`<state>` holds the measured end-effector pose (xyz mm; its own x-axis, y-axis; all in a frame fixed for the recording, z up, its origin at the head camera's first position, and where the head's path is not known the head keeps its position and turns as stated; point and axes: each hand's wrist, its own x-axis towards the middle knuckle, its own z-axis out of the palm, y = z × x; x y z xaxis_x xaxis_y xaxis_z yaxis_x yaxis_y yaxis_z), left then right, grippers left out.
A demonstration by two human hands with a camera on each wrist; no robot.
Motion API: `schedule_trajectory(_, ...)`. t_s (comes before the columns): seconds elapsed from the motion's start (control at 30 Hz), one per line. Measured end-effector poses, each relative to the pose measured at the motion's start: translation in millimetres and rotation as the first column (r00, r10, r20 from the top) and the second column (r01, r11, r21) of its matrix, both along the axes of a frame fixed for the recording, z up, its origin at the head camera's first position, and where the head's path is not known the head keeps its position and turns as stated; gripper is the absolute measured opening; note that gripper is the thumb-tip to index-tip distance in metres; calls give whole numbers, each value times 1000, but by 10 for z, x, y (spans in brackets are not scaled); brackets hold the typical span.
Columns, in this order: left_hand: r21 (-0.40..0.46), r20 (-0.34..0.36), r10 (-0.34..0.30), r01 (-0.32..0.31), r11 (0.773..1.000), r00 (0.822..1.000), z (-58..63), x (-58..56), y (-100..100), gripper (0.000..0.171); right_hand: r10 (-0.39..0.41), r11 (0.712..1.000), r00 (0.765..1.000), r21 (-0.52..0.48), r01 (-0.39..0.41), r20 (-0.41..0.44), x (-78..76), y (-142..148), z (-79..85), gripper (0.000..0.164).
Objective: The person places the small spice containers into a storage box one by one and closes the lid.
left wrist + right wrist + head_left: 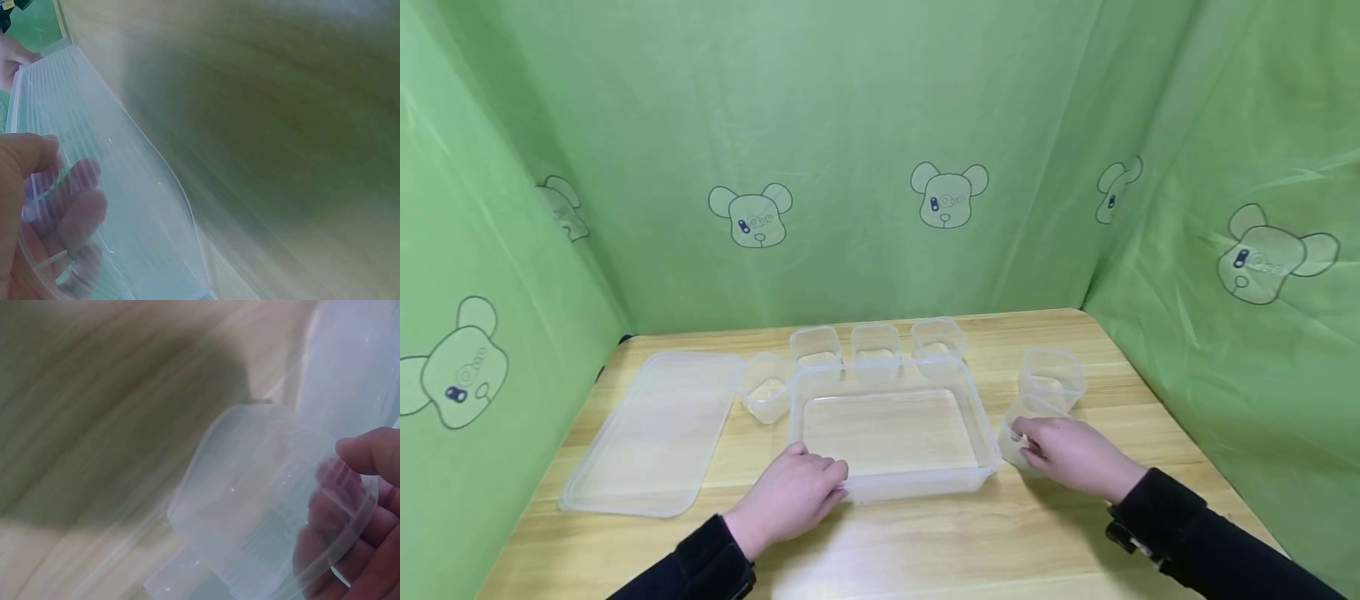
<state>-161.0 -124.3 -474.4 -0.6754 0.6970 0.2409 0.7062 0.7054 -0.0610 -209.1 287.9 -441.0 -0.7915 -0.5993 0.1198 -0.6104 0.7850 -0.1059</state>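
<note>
Left hand point(793, 497) had thumb and fingers clamped on near-left rim of large clear box point(917, 485), right hand point(1078, 456) pinched small cup point(1012, 448) just right of box, second cup point(1051, 377) just beyond, three cups point(876, 340) at far side, another cup point(765, 388) and flat lid point(658, 433) left

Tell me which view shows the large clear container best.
Head view: the large clear container shows nearly whole, with the left hand covering one near corner. The left wrist view shows one wall close up; the right wrist view, only part at upper right.
</note>
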Motion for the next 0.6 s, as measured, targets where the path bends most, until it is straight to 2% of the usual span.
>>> schedule_trajectory(0.27, -3, 0, -3, 3, 1000, 1000, 6, -7, 7, 24, 16, 1000, 1000, -9, -16, -16, 9, 18, 62, 16)
schedule_trajectory(0.6, -4, -6, -5, 5, 1000, 1000, 18, 2, 4, 24, 14, 1000, 1000, -11, -14, 25, 7, 30, 199, 14)
